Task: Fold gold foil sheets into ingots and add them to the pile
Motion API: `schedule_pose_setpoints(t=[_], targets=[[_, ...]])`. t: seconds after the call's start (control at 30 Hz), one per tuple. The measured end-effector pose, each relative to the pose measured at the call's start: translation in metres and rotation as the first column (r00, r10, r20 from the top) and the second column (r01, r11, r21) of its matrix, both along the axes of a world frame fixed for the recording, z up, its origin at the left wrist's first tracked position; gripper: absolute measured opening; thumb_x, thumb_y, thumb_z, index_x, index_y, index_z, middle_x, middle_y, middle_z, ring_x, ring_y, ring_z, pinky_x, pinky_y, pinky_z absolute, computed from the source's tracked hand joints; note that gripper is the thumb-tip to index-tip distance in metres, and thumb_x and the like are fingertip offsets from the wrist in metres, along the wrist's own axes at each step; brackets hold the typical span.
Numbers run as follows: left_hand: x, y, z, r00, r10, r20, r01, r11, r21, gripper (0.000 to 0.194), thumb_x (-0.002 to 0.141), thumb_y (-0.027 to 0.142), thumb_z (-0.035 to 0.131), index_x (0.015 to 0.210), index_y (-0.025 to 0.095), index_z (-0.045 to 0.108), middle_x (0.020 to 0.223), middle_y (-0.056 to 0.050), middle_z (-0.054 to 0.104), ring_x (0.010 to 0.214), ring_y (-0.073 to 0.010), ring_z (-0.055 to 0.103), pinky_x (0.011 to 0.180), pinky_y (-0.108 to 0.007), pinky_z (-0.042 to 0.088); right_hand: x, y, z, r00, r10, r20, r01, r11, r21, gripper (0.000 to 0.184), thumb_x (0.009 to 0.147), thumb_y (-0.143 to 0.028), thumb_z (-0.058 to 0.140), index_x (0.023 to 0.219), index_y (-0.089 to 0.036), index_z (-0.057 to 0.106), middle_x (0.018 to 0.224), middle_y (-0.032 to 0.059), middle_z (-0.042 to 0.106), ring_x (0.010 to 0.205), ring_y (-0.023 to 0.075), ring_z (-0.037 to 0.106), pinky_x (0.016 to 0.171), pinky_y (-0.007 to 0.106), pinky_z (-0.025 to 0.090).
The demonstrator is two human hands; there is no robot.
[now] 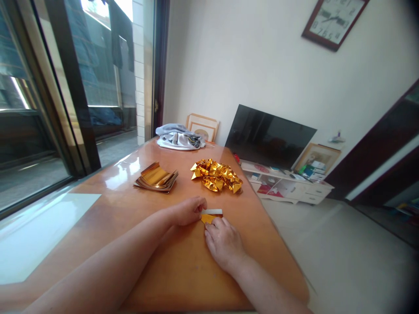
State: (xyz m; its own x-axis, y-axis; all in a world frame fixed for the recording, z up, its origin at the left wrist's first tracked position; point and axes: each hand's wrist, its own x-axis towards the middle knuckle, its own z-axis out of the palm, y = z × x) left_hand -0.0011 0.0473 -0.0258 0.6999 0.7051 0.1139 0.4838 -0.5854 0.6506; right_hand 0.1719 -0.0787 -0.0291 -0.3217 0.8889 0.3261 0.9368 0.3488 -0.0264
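Observation:
On the wooden table, a small sheet of gold foil paper (207, 218) lies partly folded between my hands, with a white strip (214, 212) along its far side. My left hand (190, 210) is closed, its thumb and fingertips pinching the left end of the paper. My right hand (225, 242) has its fingers bent and pressed together on the near right part of the sheet. Beyond them sits a heap of folded gold foil pieces (218, 175). Farther left rests a stack of flat gold foil sheets (155, 178), its top sheets curling up.
A bundle of light cloth (180, 136) lies at the table's far end, near a leaning picture frame (202, 126). The table's (183, 266) right edge runs close to my right forearm. Past it stand a white cabinet (291, 189) and a television (270, 135).

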Motion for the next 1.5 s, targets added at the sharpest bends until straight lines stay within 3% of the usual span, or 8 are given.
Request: schedule_pose_setpoints(t=[0.23, 0.63, 0.83, 1.07, 1.23, 1.5], targets=[[-0.001, 0.000, 0.001, 0.998, 0.065, -0.002, -0.065, 0.998, -0.015, 0.047, 0.067, 0.006, 0.053, 0.111, 0.020, 0.055, 0.089, 0.001, 0.060, 0.075, -0.0142, 0.054, 0.065, -0.024, 0.043, 0.000, -0.003, 0.004, 1.000, -0.004, -0.028, 0.003, 1.000, -0.027, 0.024, 0.099, -0.025, 0.048, 0.105, -0.024, 0.071, 0.099, 0.0071, 0.065, 0.096, 0.0231, 0.056, 0.085, 0.034, 0.047], [-0.006, 0.004, -0.001, 0.992, 0.123, -0.034, -0.123, 0.992, 0.017, 0.052, 0.066, 0.000, 0.049, 0.113, 0.022, 0.055, 0.086, 0.003, 0.061, 0.074, -0.0136, 0.055, 0.064, -0.022, 0.040, 0.001, -0.002, 0.002, 0.998, -0.005, -0.058, 0.002, 0.999, -0.048, 0.022, 0.099, -0.025, 0.048, 0.102, -0.024, 0.070, 0.098, 0.0072, 0.064, 0.096, 0.0228, 0.056, 0.085, 0.035, 0.047], [-0.005, -0.001, 0.004, 0.980, 0.198, -0.022, -0.195, 0.976, 0.101, 0.037, 0.071, 0.003, 0.047, 0.102, 0.020, 0.055, 0.086, 0.000, 0.059, 0.075, -0.0155, 0.053, 0.065, -0.025, 0.039, 0.003, 0.000, 0.000, 0.997, 0.002, -0.078, -0.005, 0.999, -0.043, 0.021, 0.098, -0.025, 0.049, 0.101, -0.024, 0.070, 0.097, 0.0075, 0.064, 0.096, 0.0232, 0.056, 0.085, 0.035, 0.047], [0.015, -0.029, 0.008, 0.998, 0.043, -0.052, -0.035, 0.989, 0.146, 0.012, 0.078, 0.011, 0.052, 0.079, 0.019, 0.061, 0.089, -0.003, 0.060, 0.076, -0.0156, 0.055, 0.068, -0.024, 0.041, 0.002, -0.001, 0.006, 0.994, -0.004, -0.111, -0.003, 0.998, -0.065, 0.020, 0.096, -0.024, 0.052, 0.106, -0.023, 0.070, 0.104, 0.0064, 0.065, 0.100, 0.0238, 0.057, 0.086, 0.035, 0.048], [0.015, -0.028, 0.007, 0.997, 0.004, -0.083, 0.007, 0.991, 0.137, 0.017, 0.078, 0.009, 0.052, 0.080, 0.019, 0.066, 0.089, -0.004, 0.060, 0.077, -0.0158, 0.057, 0.070, -0.024, 0.043, 0.023, 0.003, 0.018, 0.971, 0.047, -0.236, -0.083, 0.986, -0.143, 0.020, 0.097, -0.023, 0.052, 0.105, -0.026, 0.070, 0.101, 0.0030, 0.067, 0.095, 0.0175, 0.061, 0.083, 0.027, 0.048], [0.016, -0.035, 0.019, 0.985, 0.040, -0.166, -0.013, 0.987, 0.160, 0.008, 0.078, 0.026, 0.065, 0.083, 0.021, 0.063, 0.092, -0.003, 0.058, 0.078, -0.0175, 0.056, 0.064, -0.026, 0.041, 0.072, 0.014, 0.021, 0.971, -0.093, -0.222, 0.045, 0.976, -0.213, 0.023, 0.088, -0.022, 0.064, 0.110, -0.027, 0.069, 0.105, 0.0038, 0.067, 0.101, 0.0200, 0.062, 0.087, 0.029, 0.047]])
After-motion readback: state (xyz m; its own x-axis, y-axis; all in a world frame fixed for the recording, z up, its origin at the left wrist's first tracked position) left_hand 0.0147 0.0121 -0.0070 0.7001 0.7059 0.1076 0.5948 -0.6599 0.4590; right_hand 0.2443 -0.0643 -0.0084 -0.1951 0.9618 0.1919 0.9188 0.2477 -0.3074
